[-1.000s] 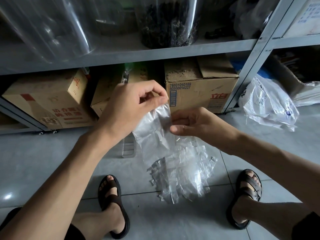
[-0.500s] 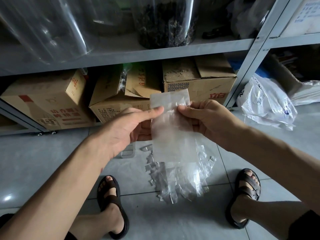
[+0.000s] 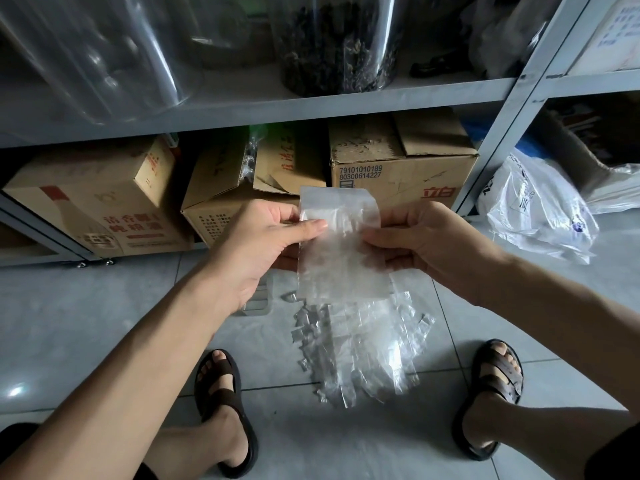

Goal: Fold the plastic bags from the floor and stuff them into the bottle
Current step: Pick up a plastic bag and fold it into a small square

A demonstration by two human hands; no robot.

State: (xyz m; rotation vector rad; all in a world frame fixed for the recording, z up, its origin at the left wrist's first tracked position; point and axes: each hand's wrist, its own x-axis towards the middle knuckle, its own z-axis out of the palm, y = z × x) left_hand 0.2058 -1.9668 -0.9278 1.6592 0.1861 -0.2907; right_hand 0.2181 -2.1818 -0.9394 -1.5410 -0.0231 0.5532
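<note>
Pinching a clear plastic bag (image 3: 341, 261) flat by its side edges above the floor pile (image 3: 367, 355), thumbs pressed on its front, the left hand (image 3: 263, 244) and right hand (image 3: 427, 240) seem at the folding step, which next calls for bringing one edge across.

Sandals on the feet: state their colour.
Dark brown sandals, with open toes. The head view shows them best, one on each foot.

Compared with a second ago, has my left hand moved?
Yes. The left hand has dropped: it covered the middle cardboard box before, and now sits lower against it, pinching the plastic bag.
</note>
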